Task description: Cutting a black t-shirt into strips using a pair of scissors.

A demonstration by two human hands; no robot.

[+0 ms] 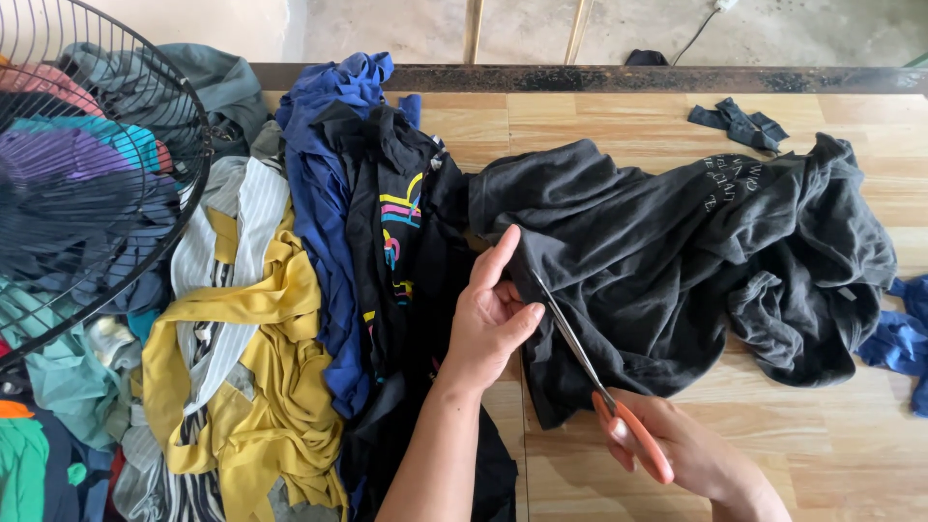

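Note:
A crumpled black garment (667, 242) lies spread on a wooden table (773, 454). My left hand (488, 314) pinches its left edge, thumb and fingers closed on the cloth. My right hand (681, 449) grips orange-handled scissors (590, 372), whose blades point up and left into the black cloth just beside my left thumb. The blades look nearly closed on the fabric edge.
A heap of clothes covers the left: a blue garment (324, 193), a yellow one (261, 387), a black printed shirt (401, 222), striped cloth. A black fan grille (106, 164) stands at far left. Dark scraps (739, 121) lie at the back right, blue scraps (904, 338) at the right edge.

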